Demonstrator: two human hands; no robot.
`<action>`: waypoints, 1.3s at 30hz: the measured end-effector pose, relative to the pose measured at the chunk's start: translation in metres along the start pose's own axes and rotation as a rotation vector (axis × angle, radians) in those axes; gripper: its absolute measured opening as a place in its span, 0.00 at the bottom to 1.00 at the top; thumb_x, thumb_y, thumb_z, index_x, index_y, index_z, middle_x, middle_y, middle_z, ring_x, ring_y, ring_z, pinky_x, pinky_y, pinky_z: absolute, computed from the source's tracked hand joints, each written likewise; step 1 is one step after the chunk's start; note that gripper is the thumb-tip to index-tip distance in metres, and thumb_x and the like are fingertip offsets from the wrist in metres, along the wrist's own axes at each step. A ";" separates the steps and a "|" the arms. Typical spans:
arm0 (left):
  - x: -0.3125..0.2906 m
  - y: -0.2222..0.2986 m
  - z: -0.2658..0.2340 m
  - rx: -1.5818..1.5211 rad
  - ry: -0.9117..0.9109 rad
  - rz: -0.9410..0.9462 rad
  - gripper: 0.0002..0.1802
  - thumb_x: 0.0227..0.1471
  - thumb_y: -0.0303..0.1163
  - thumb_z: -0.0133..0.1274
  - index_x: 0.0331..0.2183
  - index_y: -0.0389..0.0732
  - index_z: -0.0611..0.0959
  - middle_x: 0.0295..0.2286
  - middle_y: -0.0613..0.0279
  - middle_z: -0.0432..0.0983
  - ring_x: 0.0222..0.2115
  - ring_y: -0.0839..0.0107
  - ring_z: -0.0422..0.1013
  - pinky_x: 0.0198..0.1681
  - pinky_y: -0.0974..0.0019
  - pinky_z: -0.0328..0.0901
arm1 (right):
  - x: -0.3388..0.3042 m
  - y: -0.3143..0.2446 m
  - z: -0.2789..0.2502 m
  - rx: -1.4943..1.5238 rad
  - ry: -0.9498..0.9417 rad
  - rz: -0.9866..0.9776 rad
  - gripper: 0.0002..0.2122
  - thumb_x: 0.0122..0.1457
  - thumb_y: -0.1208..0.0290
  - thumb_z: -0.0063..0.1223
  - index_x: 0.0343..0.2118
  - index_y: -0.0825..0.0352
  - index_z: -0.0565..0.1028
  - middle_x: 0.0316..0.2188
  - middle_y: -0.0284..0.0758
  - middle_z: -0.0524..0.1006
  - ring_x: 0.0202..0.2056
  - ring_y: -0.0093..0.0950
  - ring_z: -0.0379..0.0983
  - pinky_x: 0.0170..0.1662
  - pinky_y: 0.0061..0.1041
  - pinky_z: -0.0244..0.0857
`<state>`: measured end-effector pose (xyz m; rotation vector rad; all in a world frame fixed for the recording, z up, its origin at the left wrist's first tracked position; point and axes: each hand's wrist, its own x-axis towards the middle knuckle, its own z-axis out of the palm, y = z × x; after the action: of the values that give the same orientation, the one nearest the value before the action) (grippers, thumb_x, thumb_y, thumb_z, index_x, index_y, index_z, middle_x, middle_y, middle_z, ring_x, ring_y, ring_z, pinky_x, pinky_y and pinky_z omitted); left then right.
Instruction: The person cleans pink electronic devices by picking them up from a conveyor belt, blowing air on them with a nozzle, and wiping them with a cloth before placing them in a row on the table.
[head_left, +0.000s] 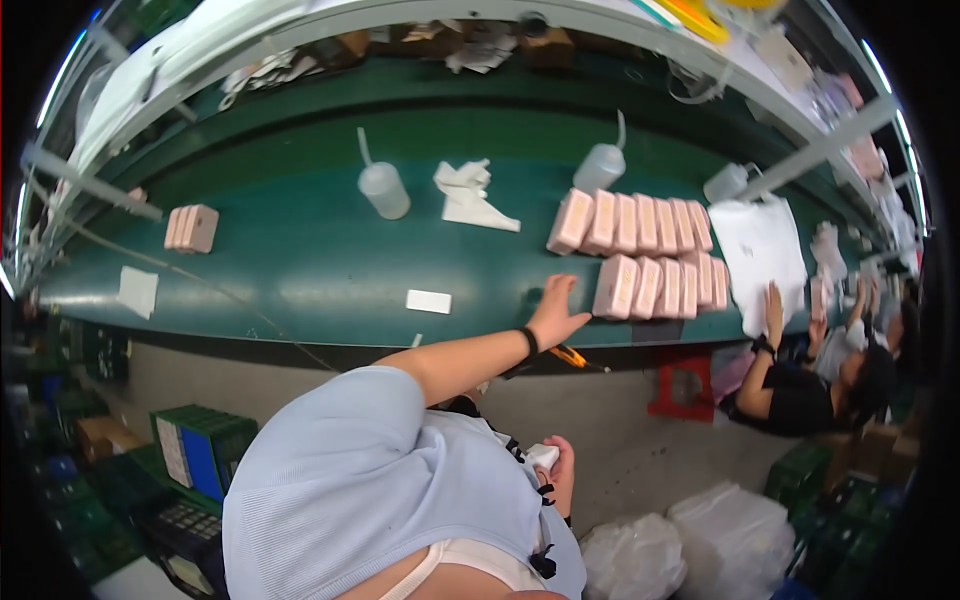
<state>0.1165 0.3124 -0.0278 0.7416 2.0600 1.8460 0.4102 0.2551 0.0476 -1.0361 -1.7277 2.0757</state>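
My left hand (558, 312) reaches over the front edge of the green table (330, 270). Its fingers are apart and nothing is in them. Just right of the fingertips stands the front row of pink boxes (616, 288); a second row (573, 222) stands behind it. Lower down, close to my body, my right hand (563, 472) is closed around a small white wad (543, 457), perhaps cloth or paper. Part of that hand is hidden. An orange-handled tool (568, 355) shows at the table edge below my left wrist. A flat white box (429, 301) lies left of my left hand.
Squeeze bottles (385, 192) and a crumpled white cloth (474, 196) are farther back. Pink boxes (192, 229) stand far left. At right, a co-worker's hand (774, 316) rests on a white sheet (762, 255). A red stool (682, 385) and plastic bags (730, 535) are on the floor.
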 end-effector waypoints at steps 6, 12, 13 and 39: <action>0.002 -0.030 -0.206 0.362 0.783 -0.138 0.44 0.36 0.34 0.69 0.52 0.37 0.63 0.46 0.51 0.59 0.48 0.57 0.59 0.54 0.58 0.58 | 0.070 -0.037 0.048 0.232 -0.011 -0.048 0.16 0.57 0.83 0.51 0.49 0.73 0.68 0.49 0.39 0.72 0.47 0.29 0.71 0.55 0.29 0.65; 0.069 -0.071 -0.351 0.343 0.574 -0.150 0.55 0.33 0.32 0.73 0.59 0.35 0.60 0.56 0.47 0.61 0.58 0.57 0.59 0.62 0.56 0.56 | 0.166 -0.084 0.121 0.296 -0.065 0.018 0.11 0.61 0.79 0.51 0.46 0.74 0.70 0.43 0.37 0.76 0.45 0.26 0.73 0.48 0.26 0.68; 0.072 -0.082 -0.365 0.193 0.388 -0.125 0.53 0.33 0.30 0.73 0.58 0.35 0.61 0.53 0.50 0.68 0.55 0.60 0.66 0.59 0.57 0.60 | 0.180 -0.092 0.138 0.229 -0.067 -0.032 0.12 0.60 0.79 0.53 0.46 0.74 0.71 0.42 0.36 0.77 0.43 0.24 0.74 0.47 0.24 0.68; -0.055 0.026 -0.531 0.570 -0.452 -0.255 0.31 0.26 0.48 0.71 0.34 0.39 0.85 0.27 0.51 0.81 0.29 0.55 0.77 0.33 0.60 0.70 | 0.298 -0.107 0.396 -0.225 -0.480 -0.086 0.22 0.54 0.87 0.38 0.53 0.74 0.70 0.46 0.38 0.77 0.44 0.28 0.75 0.42 0.23 0.69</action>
<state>-0.1116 -0.1615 0.0686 0.8745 2.2347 0.8513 -0.0878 0.1627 0.0584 -0.5210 -2.2268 2.2410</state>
